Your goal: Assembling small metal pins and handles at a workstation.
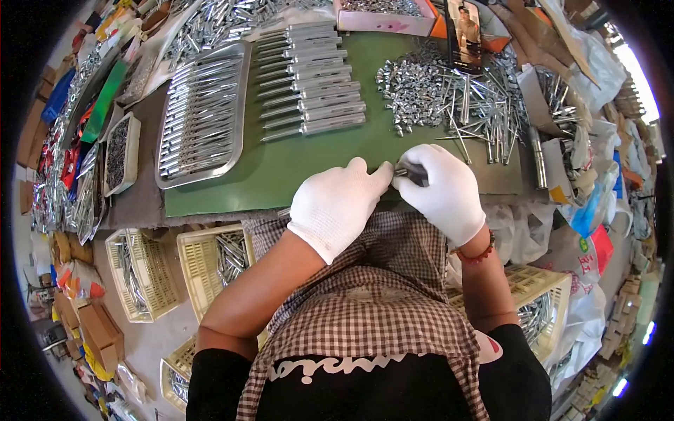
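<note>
Both my hands wear white knitted gloves and meet at the near edge of the green work surface (pixel 281 184). My left hand (pixel 340 203) is closed round a slim metal tool (pixel 283 212), whose one end sticks out behind the palm. At its other end, by the left fingertips, the curled fingers of my right hand (pixel 444 189) pinch it. Most of the tool is hidden by the gloves. Ahead of my left hand lies a row of slim metal tools with grey, clear-looking handles (pixel 326 91). Small silver fittings (pixel 414 91) and loose metal rods (pixel 491 130) lie beyond my right hand.
A metal tray (pixel 242 119) of shiny rods stands at left, beside a small box of dark screws (pixel 121 158). A pink box (pixel 386 24) and a picture card (pixel 465 35) stand at the back. Cream crates (pixel 144 281) of metal parts sit below the table.
</note>
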A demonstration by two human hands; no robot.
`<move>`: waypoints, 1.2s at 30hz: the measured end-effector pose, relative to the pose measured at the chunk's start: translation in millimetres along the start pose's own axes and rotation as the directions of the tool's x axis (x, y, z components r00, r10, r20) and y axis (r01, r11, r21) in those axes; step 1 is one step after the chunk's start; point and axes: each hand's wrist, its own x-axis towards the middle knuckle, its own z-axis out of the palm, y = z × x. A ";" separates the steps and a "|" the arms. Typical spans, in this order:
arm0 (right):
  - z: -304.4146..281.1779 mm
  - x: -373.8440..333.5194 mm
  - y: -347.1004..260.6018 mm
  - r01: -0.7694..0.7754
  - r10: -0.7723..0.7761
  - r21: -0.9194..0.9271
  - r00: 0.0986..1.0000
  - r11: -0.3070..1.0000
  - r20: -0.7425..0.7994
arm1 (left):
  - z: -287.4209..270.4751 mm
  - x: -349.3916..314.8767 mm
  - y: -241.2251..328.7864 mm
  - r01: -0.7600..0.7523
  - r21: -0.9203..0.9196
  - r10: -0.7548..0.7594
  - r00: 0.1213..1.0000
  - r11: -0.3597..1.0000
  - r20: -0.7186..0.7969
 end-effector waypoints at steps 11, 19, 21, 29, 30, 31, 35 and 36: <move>30.2 29.0 1.6 0.029 0.214 0.998 0.977 -0.050 -0.017 | -5.0 2.4 2.4 0.000 0.034 -0.001 1.000 0.999 0.028; 50.6 29.5 -6.0 0.051 0.282 0.975 0.953 0.214 -0.112 | -8.0 5.3 2.3 -0.025 -0.005 0.025 0.998 1.000 0.062; 50.4 28.7 -7.4 0.033 0.305 0.964 0.945 0.264 -0.116 | -11.9 13.6 5.7 -0.026 0.037 0.022 0.995 0.999 0.100; 46.6 34.4 0.6 0.108 0.296 0.981 0.943 0.161 -0.152 | -3.0 18.7 15.2 -0.011 0.106 -0.002 0.993 0.994 0.118; 48.9 36.9 4.5 0.123 0.331 0.990 0.933 0.065 -0.138 | 7.5 18.9 9.2 -0.026 0.083 0.018 0.996 0.996 0.088; 48.7 40.6 4.8 0.139 0.311 0.988 0.938 0.069 -0.154 | 9.0 22.1 6.5 -0.049 0.062 0.045 0.998 0.997 0.053; 43.7 39.6 18.7 0.155 0.372 0.986 0.914 0.059 -0.166 | 9.9 18.7 12.8 -0.024 0.054 0.025 0.999 0.998 -0.022; 37.1 32.3 10.1 0.079 0.360 0.993 0.927 0.084 -0.104 | 10.9 16.7 10.0 -0.029 0.059 0.031 0.999 0.998 -0.028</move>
